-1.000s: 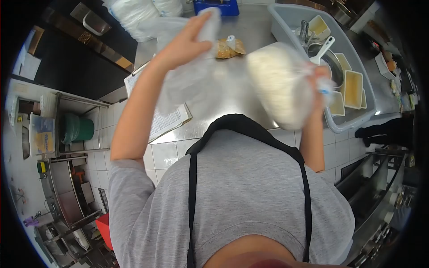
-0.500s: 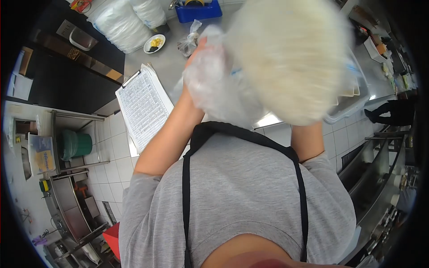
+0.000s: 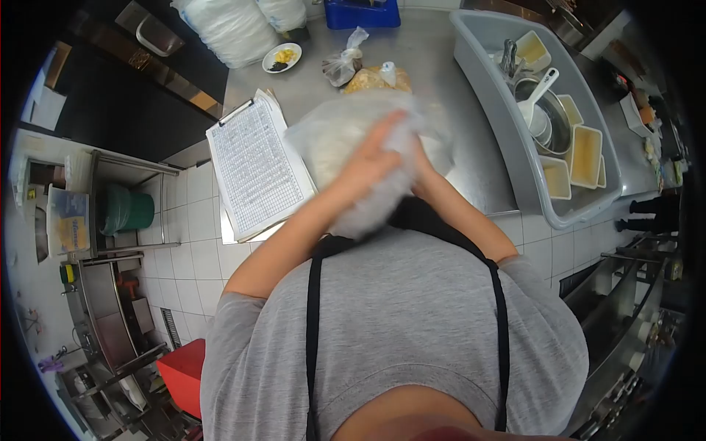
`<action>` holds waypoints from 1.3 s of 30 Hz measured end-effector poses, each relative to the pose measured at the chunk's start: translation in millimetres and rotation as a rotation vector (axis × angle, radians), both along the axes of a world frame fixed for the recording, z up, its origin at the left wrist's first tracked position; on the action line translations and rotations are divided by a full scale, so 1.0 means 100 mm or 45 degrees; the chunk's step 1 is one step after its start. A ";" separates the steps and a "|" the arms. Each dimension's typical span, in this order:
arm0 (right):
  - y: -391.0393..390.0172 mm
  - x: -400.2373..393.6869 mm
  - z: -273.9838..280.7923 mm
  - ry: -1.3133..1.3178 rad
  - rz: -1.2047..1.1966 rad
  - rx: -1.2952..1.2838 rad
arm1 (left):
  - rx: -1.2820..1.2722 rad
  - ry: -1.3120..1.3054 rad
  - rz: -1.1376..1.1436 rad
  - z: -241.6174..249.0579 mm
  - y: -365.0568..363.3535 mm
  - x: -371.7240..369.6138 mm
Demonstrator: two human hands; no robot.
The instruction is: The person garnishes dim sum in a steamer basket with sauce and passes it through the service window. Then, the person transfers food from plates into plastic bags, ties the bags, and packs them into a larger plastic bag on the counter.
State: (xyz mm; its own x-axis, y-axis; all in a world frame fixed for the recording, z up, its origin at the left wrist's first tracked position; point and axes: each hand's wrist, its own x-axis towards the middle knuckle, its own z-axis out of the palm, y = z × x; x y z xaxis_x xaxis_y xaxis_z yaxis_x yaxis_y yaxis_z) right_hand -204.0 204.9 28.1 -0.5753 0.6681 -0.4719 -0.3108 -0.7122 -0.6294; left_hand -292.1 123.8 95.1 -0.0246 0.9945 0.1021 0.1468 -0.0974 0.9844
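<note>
A clear plastic bag (image 3: 320,136) with pale white contents rests low over the steel table in front of my apron. My left hand (image 3: 373,158) is closed around its gathered upper part, fingers blurred by motion. Against the other side of the same gathered plastic is my right hand (image 3: 424,158), closed on it and partly covered by the film. Loose plastic hangs down toward my chest. Just beyond the bag lie a bag of yellow food (image 3: 379,79) and a small knotted bag with dark contents (image 3: 340,68).
On the left is a clipboard with a filled-in sheet (image 3: 257,158). Behind it are a small plate of yellow and black food (image 3: 282,57) and stacked plastic packs (image 3: 228,29). A grey tub (image 3: 507,162) with containers and a ladle stands right. A blue box (image 3: 360,16) sits at the back.
The pale bulk, raised high at the right before, is now down over the table inside the bag. My right hand has come left to meet my left hand at the gathered plastic.
</note>
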 end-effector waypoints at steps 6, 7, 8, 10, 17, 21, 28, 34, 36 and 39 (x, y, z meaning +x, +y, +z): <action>0.12 0.73 0.45 0.006 -0.453 0.241 | -0.081 -0.461 -0.429 0.37 0.03 0.60; 0.19 0.84 0.52 -0.006 -0.551 0.253 | -0.079 -0.468 -0.430 0.36 0.03 0.58; 0.26 0.94 0.61 -0.017 -0.648 0.266 | 0.133 -0.373 -0.314 0.33 0.03 0.51; 0.36 1.10 0.81 0.071 -0.766 0.453 | 0.332 -0.286 -0.203 0.18 -0.02 0.39; 0.68 1.00 0.84 -0.088 -0.961 1.035 | -0.384 -0.218 -0.408 0.07 -0.15 0.24; 1.18 1.22 0.19 -1.270 -0.403 1.823 | -0.182 -0.451 -0.168 0.51 -0.22 -0.13; 0.56 0.74 1.46 -1.069 0.749 2.192 | -0.110 0.032 0.195 0.27 -0.44 -0.43; 1.31 -0.82 1.28 -1.384 1.219 2.266 | -0.394 0.068 0.106 0.14 -0.57 -0.40; 1.39 -1.01 1.01 -1.843 1.634 1.969 | -0.450 -0.007 -0.012 0.01 -0.60 -0.40; 1.78 -0.87 0.08 -1.790 1.405 2.009 | -0.347 0.041 0.140 -0.23 -0.61 -0.47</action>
